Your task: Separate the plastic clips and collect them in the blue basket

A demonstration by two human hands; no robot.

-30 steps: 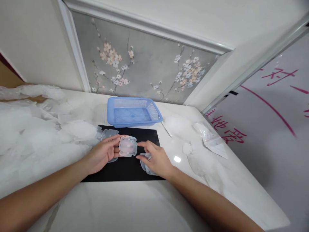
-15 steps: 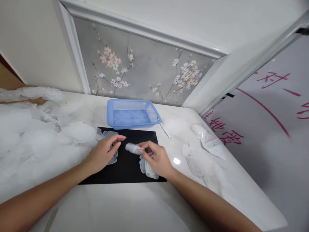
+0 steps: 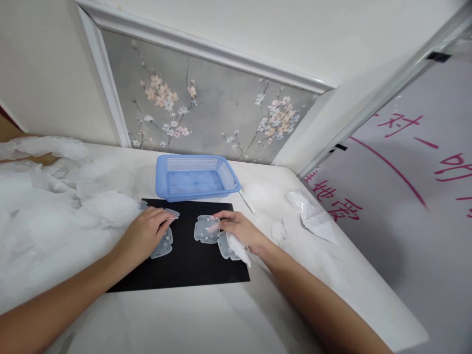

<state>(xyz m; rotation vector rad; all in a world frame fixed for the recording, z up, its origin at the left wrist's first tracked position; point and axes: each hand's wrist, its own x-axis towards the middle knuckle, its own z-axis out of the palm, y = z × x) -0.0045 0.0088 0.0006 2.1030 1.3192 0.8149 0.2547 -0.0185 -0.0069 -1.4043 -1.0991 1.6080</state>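
Note:
My left hand lies on a small pile of clear plastic pieces at the left of a black mat. Its thumb and fingertips close on the top piece. My right hand grips the right edge of another clear plastic piece, which lies flat in the middle of the mat. A white wad sticks out from under that palm. One more clear piece lies just below the fingers.
A blue mesh basket stands behind the mat. Heaps of white plastic wrapping cover the table's left side. A clear bag and a thin stick lie to the right. A whiteboard with red writing borders the right edge.
The piece passed from my left hand to my right, which turned it and set it flat on the mat. My left hand dropped onto the pile at the left.

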